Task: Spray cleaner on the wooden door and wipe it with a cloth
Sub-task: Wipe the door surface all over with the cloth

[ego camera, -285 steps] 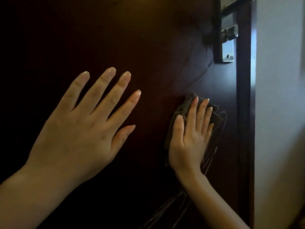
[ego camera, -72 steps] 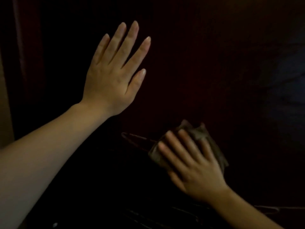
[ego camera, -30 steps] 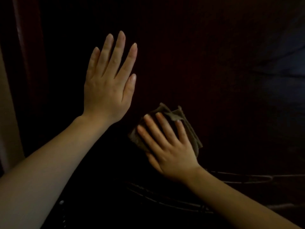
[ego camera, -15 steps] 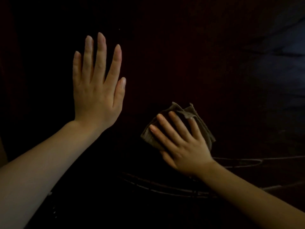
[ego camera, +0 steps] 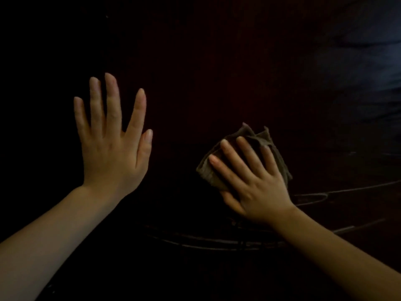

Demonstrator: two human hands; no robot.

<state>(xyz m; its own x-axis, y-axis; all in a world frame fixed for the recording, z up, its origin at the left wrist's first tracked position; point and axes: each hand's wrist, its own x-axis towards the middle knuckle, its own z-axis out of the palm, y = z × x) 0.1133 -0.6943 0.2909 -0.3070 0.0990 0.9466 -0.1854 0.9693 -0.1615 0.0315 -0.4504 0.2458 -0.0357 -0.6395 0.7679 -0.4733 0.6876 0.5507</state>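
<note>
The dark wooden door (ego camera: pixel 217 61) fills the whole view and is dimly lit. My right hand (ego camera: pixel 253 183) lies flat on a folded brown cloth (ego camera: pixel 210 172) and presses it against the door right of centre. The cloth's upper corners stick out above my fingertips. My left hand (ego camera: pixel 112 148) rests flat on the door at the left, fingers spread and pointing up, holding nothing. No spray bottle is in view.
Thin curved wet streaks (ego camera: pixel 314 192) run across the door below and to the right of the cloth. A pale bluish sheen (ego camera: pixel 368 79) shows on the door at the upper right. The left side is almost black.
My right hand has slid the cloth to the right across the door over the last second. My left hand has shifted slightly lower and turned more upright.
</note>
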